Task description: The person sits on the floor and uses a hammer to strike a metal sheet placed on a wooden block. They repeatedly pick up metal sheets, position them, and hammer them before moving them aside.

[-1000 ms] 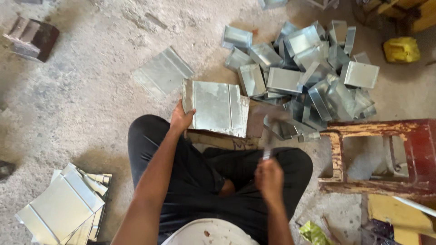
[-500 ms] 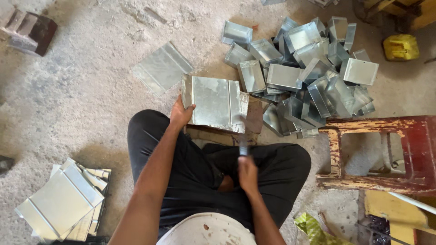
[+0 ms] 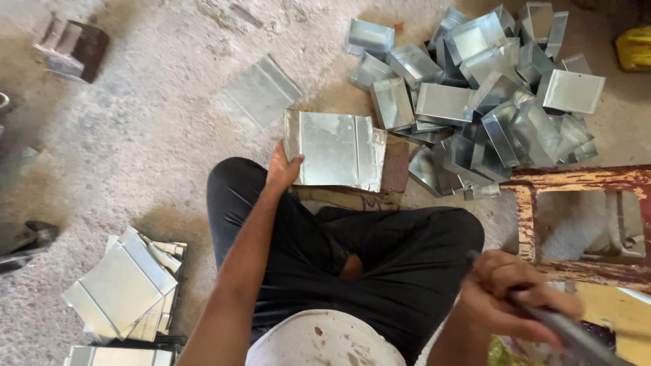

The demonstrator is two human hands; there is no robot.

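Observation:
I sit cross-legged on the floor in black trousers. My left hand (image 3: pixel 283 168) grips the left edge of a folded sheet-metal piece (image 3: pixel 337 149) that rests on a brown block (image 3: pixel 397 169) in front of my knees. My right hand (image 3: pixel 517 299) is drawn back at the lower right, fist closed around the grey handle of a tool (image 3: pixel 573 335); the tool's head is out of frame.
A heap of bent sheet-metal boxes (image 3: pixel 485 81) lies at the upper right. One flat sheet (image 3: pixel 258 93) lies beyond the workpiece. A stack of flat folded sheets (image 3: pixel 125 288) sits at the lower left. A worn red wooden frame (image 3: pixel 576 183) stands to the right.
My right hand with the tool has pulled back from near the sheet to the lower right, close to my body. The left hand keeps its hold on the sheet.

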